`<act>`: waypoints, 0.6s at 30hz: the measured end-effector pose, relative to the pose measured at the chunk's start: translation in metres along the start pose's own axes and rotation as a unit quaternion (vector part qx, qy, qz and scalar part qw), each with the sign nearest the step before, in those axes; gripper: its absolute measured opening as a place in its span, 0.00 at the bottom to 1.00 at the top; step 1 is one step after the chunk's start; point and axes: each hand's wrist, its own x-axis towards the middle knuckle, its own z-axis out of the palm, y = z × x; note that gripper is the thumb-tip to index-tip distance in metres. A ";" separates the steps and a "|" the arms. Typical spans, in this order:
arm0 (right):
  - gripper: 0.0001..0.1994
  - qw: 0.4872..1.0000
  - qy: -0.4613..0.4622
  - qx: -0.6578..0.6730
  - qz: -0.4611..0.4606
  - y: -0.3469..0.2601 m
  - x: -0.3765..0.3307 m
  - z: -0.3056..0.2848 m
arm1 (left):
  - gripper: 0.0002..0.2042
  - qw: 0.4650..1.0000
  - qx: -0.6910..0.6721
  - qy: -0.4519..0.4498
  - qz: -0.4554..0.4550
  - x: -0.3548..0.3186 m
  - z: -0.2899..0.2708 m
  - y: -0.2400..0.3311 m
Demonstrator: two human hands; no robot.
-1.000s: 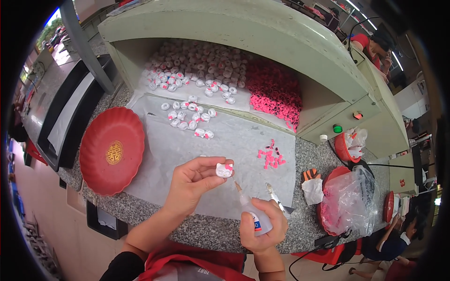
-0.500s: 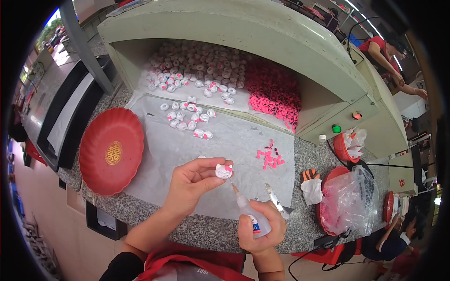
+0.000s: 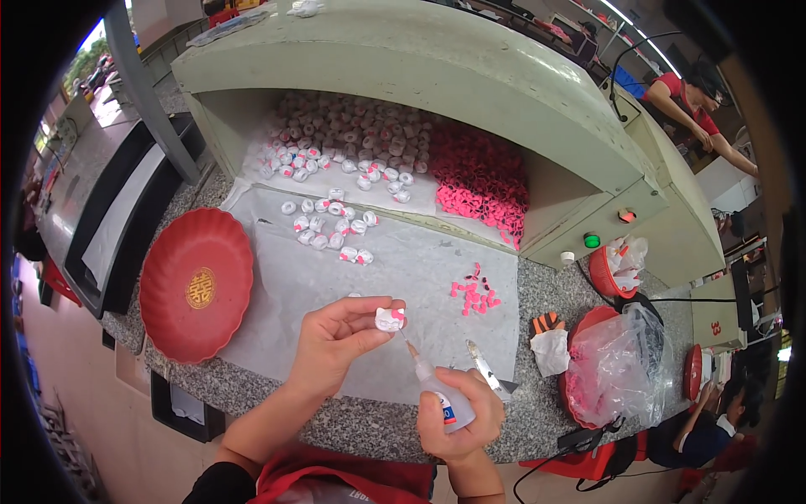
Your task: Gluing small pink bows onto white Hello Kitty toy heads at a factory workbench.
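My left hand (image 3: pixel 336 343) pinches a small white cat-head bead (image 3: pixel 389 320) with a pink bow between thumb and fingertips, over the papered worktop. In my right hand (image 3: pixel 463 427) is a clear plastic squeeze bottle (image 3: pixel 450 403), tilted up to the left. Its thin needle tip reaches the lower right of the bead; whether it touches, I cannot tell. Beyond my hands lies a loose group of similar white beads (image 3: pixel 317 223). To the right are small pink pieces (image 3: pixel 475 296) scattered on the paper. A narrow silvery metal tool (image 3: pixel 483 362) rests near my right hand.
A pale green open-fronted booth (image 3: pixel 395 63) holds heaped white beads and a pink pile (image 3: pixel 483 189). At left stand a red scalloped dish (image 3: pixel 193 244) and a black tray (image 3: pixel 91 273). A plastic bag (image 3: pixel 630 361) covers a red dish at right. Other people work farther off.
The view has shifted slightly. My hands keep the bead and the squeeze bottle close together, with the needle tip still at the bead's lower right.
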 end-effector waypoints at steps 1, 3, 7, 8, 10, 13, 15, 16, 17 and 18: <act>0.12 1.000 0.011 -0.002 -0.001 0.001 0.000 0.000 | 0.16 1.000 -0.007 -0.001 -0.006 0.000 0.001 0.001; 0.13 1.000 0.012 -0.016 0.008 0.001 0.000 -0.003 | 0.16 1.000 -0.018 -0.016 -0.020 0.002 0.005 0.000; 0.11 0.994 0.014 0.021 0.111 0.002 0.004 -0.008 | 0.16 0.999 -0.028 0.002 -0.025 0.003 0.005 -0.004; 0.11 0.993 0.026 0.011 0.119 0.004 0.007 -0.008 | 0.16 0.999 -0.020 0.030 -0.014 0.001 0.005 -0.001; 0.11 0.885 0.111 0.262 0.368 0.020 0.010 -0.006 | 0.17 0.999 -0.011 0.027 -0.029 0.002 0.002 -0.005; 0.12 0.898 0.168 0.183 0.363 0.083 -0.015 -0.038 | 0.18 0.998 -0.007 0.021 -0.057 0.003 0.007 -0.011; 0.14 0.921 0.172 -0.097 0.336 0.109 -0.027 -0.068 | 0.18 0.997 -0.010 0.025 -0.073 0.004 0.017 -0.016; 0.15 0.896 0.152 -0.309 0.281 0.116 -0.031 -0.078 | 0.17 0.995 -0.023 0.003 -0.101 0.005 0.024 -0.018; 0.15 0.900 0.148 -0.301 0.279 0.120 -0.037 -0.082 | 0.17 0.991 -0.037 -0.020 -0.128 0.006 0.031 -0.019; 0.16 0.871 0.101 -0.395 0.275 0.122 -0.043 -0.084 | 0.17 0.992 -0.032 -0.013 -0.123 0.006 0.035 -0.021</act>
